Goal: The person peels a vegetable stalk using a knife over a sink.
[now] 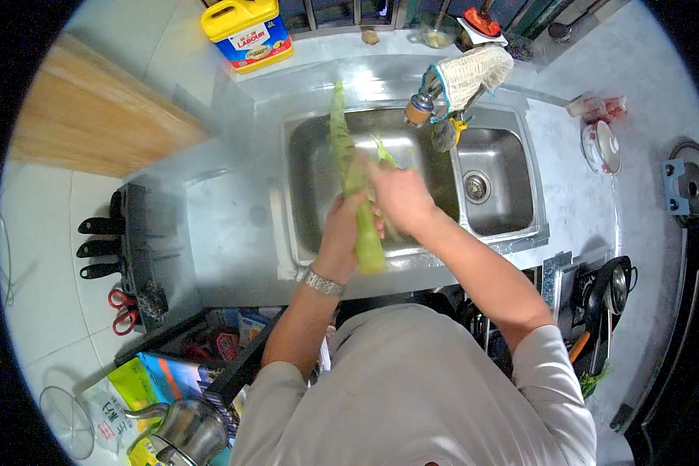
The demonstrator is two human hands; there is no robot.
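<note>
A long, tapering green stalk with leaf scars, which looks like a celtuce stem (pixel 338 140), is held over the large sink basin (pixel 307 217). Its thick pale end points toward me and its narrow tip points to the back. My left hand (pixel 343 233) is wrapped around the lower part of the stem. Close against the stem's right side is my right hand (pixel 400 194), with its fingers curled. Motion blurs those fingertips, and whatever they grip cannot be made out. Green strips (pixel 384 151) show just beyond my right hand.
Right of the large basin is a smaller basin (pixel 497 190). A faucet (pixel 419 109) with a cloth glove (pixel 474 74) stands behind. Knives (pixel 101 248) and red-handled scissors (pixel 123 311) hang at left. A yellow-and-blue jug (pixel 248 35) stands at the back; a lidded pot (pixel 600 147) is at right.
</note>
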